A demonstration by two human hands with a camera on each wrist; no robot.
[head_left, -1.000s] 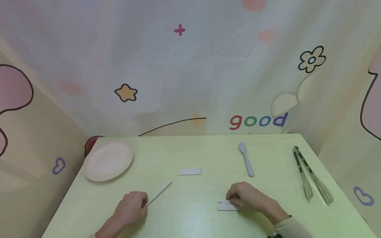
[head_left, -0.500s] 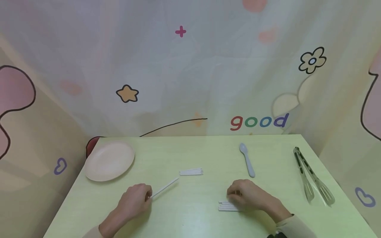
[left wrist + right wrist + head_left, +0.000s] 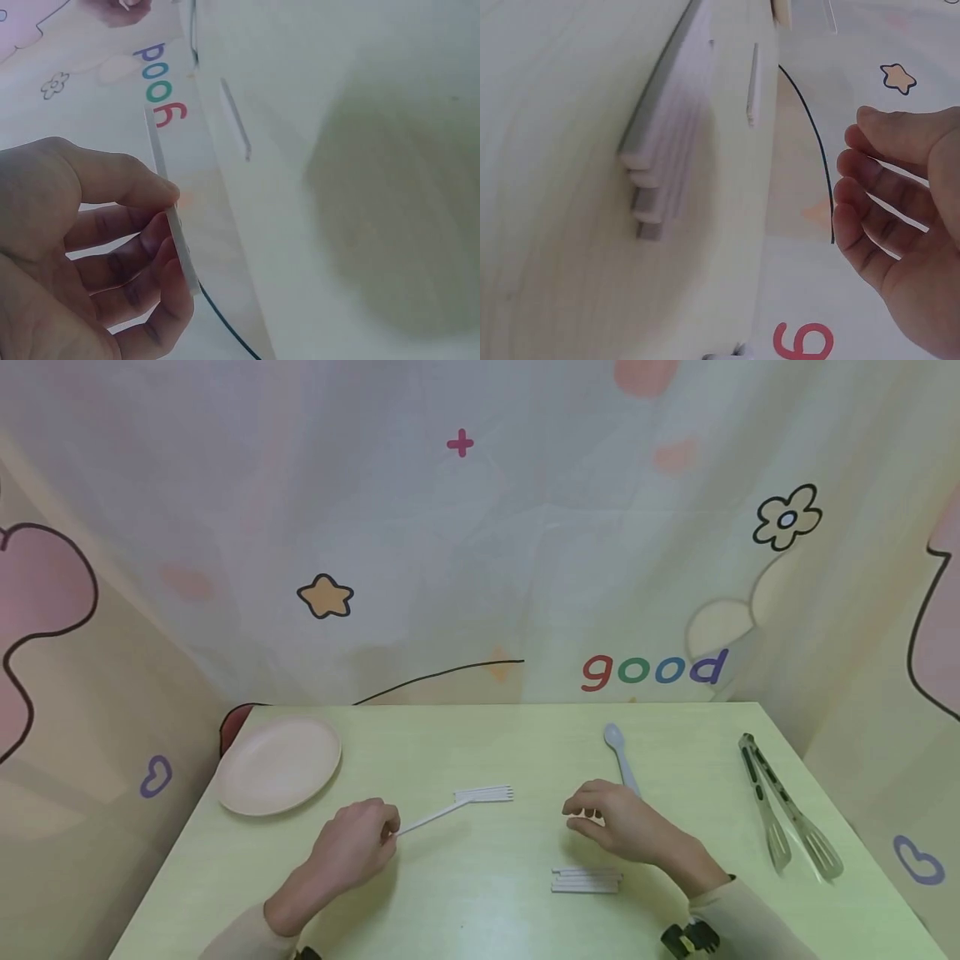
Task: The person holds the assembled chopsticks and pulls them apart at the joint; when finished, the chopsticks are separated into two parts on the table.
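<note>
A thin white stick (image 3: 435, 817) is pinched between the thumb and fingers of my left hand (image 3: 358, 843). In the head view its far end overlaps a small row of white sticks (image 3: 493, 794) lying mid-table. The left wrist view shows the held stick (image 3: 156, 146) raised above the tabletop. My right hand (image 3: 630, 825) hovers with fingers loosely bent and nothing in them. Nearer me, below that hand, lies a second row of white sticks (image 3: 585, 883), their ends slightly uneven in the right wrist view. The right hand partly hides a pale blue spoon (image 3: 615, 743).
A pale round plate (image 3: 277, 768) sits at the table's back left. Metal tongs (image 3: 821, 852) with slotted ends lie along the right side. A printed cloth (image 3: 420, 527) rises behind the table (image 3: 480, 893).
My left hand has lifted the stick and carried it forward and right toward the mid-table row. The right hand has left the near row of sticks, rising forward and opening.
</note>
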